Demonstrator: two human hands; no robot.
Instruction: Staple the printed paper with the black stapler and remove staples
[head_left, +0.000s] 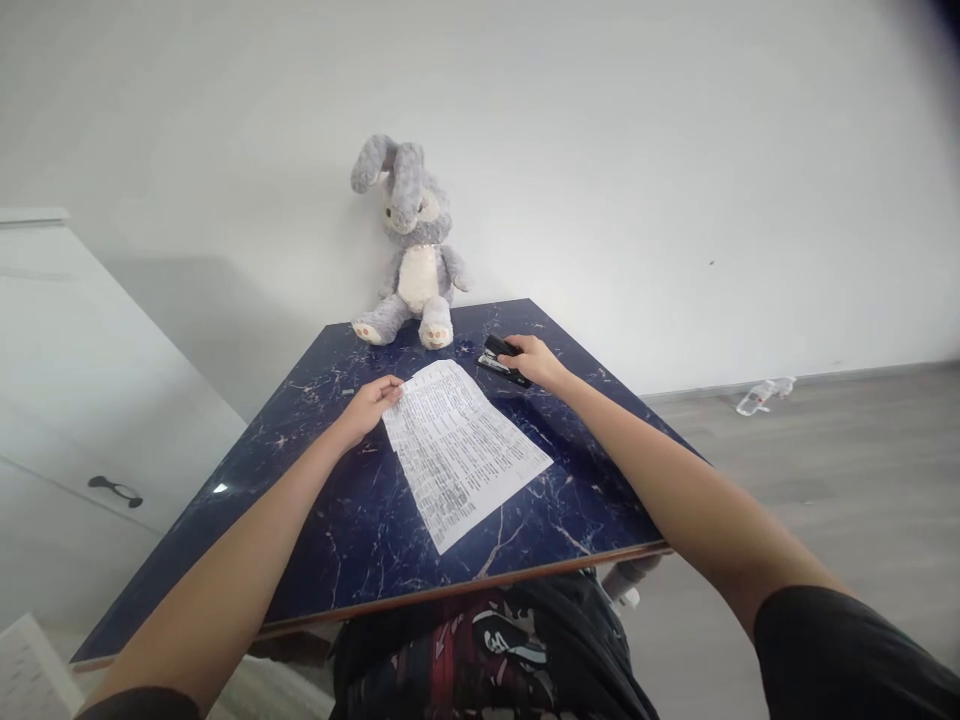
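A stack of printed white paper sheets (461, 450) lies on a dark blue marbled table (360, 530). My left hand (371, 402) pinches the far left corner of the sheets, fingers closed on the edge. My right hand (534, 360) reaches past the paper's far right side and wraps round a black stapler (501, 361) that rests on the table top. Both forearms stretch out over the table.
A grey plush rabbit (412, 245) sits at the table's far edge against the white wall. A white cabinet with a dark handle (115, 489) stands to the left. A plastic bottle (763, 395) lies on the grey floor at the right.
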